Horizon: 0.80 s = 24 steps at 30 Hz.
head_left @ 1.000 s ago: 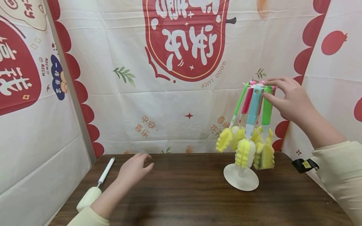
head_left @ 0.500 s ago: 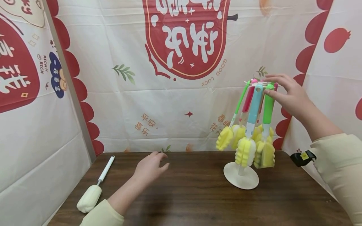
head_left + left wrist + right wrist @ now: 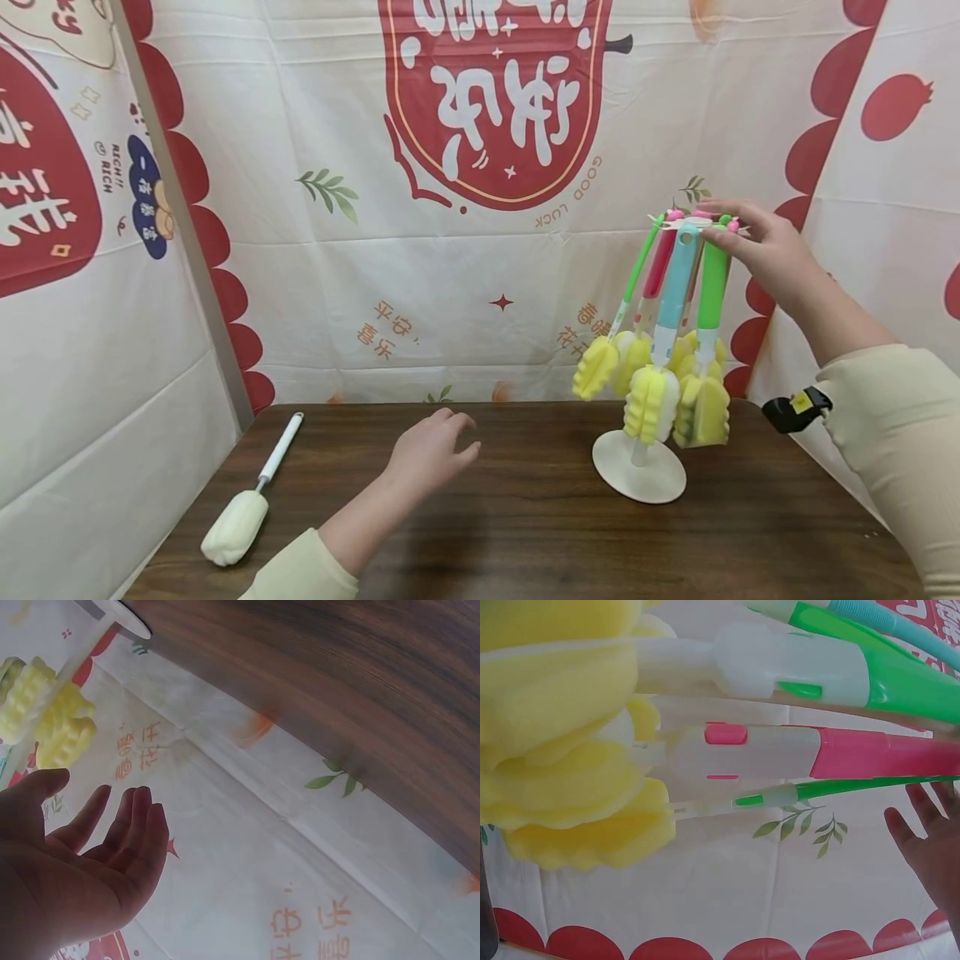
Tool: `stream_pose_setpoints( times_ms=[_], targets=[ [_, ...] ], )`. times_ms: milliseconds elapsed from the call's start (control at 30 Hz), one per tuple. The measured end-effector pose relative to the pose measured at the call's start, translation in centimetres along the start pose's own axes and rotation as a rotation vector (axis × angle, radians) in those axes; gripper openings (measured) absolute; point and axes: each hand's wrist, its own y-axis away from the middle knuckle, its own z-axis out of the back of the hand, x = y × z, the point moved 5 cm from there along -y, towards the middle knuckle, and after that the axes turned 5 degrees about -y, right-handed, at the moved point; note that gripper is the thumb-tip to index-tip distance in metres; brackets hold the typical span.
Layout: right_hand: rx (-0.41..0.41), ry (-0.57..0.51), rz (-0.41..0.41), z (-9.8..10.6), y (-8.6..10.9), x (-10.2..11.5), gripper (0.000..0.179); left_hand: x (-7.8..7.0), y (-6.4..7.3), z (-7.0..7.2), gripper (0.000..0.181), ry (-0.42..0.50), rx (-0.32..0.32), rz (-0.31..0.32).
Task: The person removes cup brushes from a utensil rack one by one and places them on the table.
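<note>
A rack of sponge bottle brushes stands on a round white base (image 3: 639, 468) at the right of the table in the head view. Yellow sponge heads hang down from it, such as one under a blue handle (image 3: 677, 282). My right hand (image 3: 768, 250) is at the top of the rack, its thumb across the upper end of a green handle (image 3: 714, 287). Its fingers (image 3: 919, 825) are spread in the right wrist view; the thumb is hidden there. My left hand (image 3: 429, 450) is over the table middle, fingers loosely bent, holding nothing.
A white bottle brush (image 3: 238, 525) with a slim handle lies at the left of the brown wooden table (image 3: 525, 542). Printed cloth (image 3: 480, 283) rises behind the table and at both sides. A black strap (image 3: 797, 410) is on the right wrist.
My left hand has moved right across the table, away from the white brush. My right hand stays at the rack top, its thumb now farther across the green handle.
</note>
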Motion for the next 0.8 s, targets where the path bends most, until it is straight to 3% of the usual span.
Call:
stream_pose_setpoints(
  times_ms=[233, 800],
  targets=[
    [0.007, -0.007, -0.012, 0.1, -0.1, -0.2, 0.051, -0.8, 0.0, -0.6, 0.02, 0.009, -0.002, -0.016],
    [-0.056, 0.024, -0.046, -0.2, -0.7, 0.0, 0.048, -0.9, -0.1, -1.2, 0.021, 0.01, -0.018, -0.02]
  ],
)
